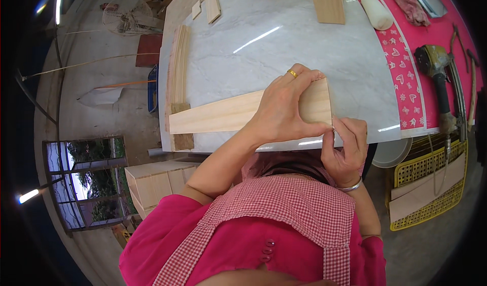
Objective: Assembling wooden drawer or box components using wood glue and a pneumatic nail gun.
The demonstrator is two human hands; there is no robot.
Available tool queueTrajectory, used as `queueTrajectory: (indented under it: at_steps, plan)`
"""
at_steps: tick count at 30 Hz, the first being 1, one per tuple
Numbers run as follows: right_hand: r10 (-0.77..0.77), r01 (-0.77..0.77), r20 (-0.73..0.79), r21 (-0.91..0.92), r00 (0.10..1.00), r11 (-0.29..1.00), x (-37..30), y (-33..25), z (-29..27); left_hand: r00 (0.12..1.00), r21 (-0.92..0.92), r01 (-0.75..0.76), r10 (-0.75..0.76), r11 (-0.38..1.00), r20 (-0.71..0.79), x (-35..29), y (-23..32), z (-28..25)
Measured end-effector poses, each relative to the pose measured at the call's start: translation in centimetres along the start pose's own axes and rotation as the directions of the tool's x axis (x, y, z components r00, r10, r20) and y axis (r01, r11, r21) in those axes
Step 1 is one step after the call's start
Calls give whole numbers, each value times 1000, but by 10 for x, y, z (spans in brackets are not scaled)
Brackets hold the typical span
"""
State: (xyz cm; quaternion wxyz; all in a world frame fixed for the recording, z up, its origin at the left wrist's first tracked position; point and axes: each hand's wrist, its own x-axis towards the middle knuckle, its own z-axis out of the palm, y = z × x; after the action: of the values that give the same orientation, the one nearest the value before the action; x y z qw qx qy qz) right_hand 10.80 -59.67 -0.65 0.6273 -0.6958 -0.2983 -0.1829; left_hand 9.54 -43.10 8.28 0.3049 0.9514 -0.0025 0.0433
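Observation:
A pale wooden board (pixel 218 114), narrower toward its left end, lies across the near part of the table. My left hand (pixel 281 106) spans its right part, fingers at the far edge and thumb reaching to the near right corner. A gold ring is on that hand. At this same corner the thumb and fingers of my right hand (pixel 347 146) are pinched together, touching the board's end. Whatever they may hold is too small to make out. The board's left end rests over a brown wooden block (pixel 182 141).
Stacked wood strips (pixel 178 57) line the table's left edge. More boards (pixel 327 2) lie at the far side, near a white glue bottle (pixel 376 12). On the pink cloth at right is a nail gun (pixel 436 68). A yellow crate (pixel 431 184) stands below it.

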Motion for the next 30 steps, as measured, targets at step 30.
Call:
queueTrajectory:
  at_steps: [30]
  plan:
    - [261, -266, 295, -24, 919, 964, 28, 1, -73, 995, 21, -13, 15, 1000, -97, 2, 1, 7]
